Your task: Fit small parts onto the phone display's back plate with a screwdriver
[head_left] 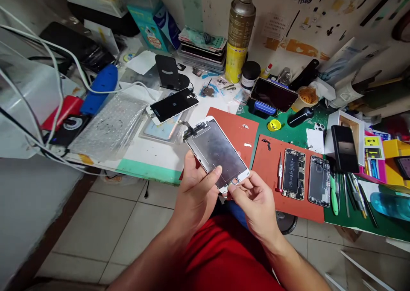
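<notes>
A white-edged phone screen assembly (216,148) is held above the bench edge, its grey metal back facing up. Ribbon cables stick out from its upper left end, and a round home-button hole shows at the lower end. My left hand (200,186) is closed on its left side, the thumb lying across the back. At the lower right corner, by the hole, the fingers of my right hand (256,201) pinch the edge. Another phone screen (173,105) lies face-down or loose on a clear case to the left; which side shows I cannot tell.
On the orange mat (269,167) lie a screwdriver (280,173), an opened phone body (293,176) and a phone back housing (319,180). Tweezers and pry tools (355,193) are at right. A spray can (240,35) stands behind; bubble wrap (109,124) and cables (57,69) crowd the left.
</notes>
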A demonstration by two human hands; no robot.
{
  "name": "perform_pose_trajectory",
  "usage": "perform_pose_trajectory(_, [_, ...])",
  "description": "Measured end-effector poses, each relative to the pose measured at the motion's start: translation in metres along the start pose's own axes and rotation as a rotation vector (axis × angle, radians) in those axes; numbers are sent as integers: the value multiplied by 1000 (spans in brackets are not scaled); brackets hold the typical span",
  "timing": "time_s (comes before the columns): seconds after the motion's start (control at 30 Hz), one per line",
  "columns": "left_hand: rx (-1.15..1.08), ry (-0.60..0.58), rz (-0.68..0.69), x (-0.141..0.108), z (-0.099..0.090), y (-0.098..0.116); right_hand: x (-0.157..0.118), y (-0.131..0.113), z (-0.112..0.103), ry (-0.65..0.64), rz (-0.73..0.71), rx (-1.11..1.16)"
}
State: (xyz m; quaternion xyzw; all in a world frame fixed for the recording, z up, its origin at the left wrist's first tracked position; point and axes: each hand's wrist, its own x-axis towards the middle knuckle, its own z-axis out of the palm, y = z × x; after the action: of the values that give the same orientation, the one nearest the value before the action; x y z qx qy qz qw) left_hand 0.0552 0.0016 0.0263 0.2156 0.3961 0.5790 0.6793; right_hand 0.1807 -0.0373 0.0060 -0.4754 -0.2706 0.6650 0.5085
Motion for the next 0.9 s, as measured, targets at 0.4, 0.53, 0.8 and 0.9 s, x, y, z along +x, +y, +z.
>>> perform_pose_trajectory(0.4, [-1, -21, -7, -1, 1, -1, -5, 1, -2, 20, -3, 0])
perform_pose_trajectory(0.53, [-6, -8, -7, -1, 3, -1, -5, 2, -2, 33, 1, -26])
perform_pose_trajectory(0.8, [60, 18, -2, -4, 5, -2, -6, 1, 2, 79, -2, -33])
perform_pose_trajectory(0.9, [68, 19, 7, -5, 6, -3, -7, 3, 4, 103, -13, -15])
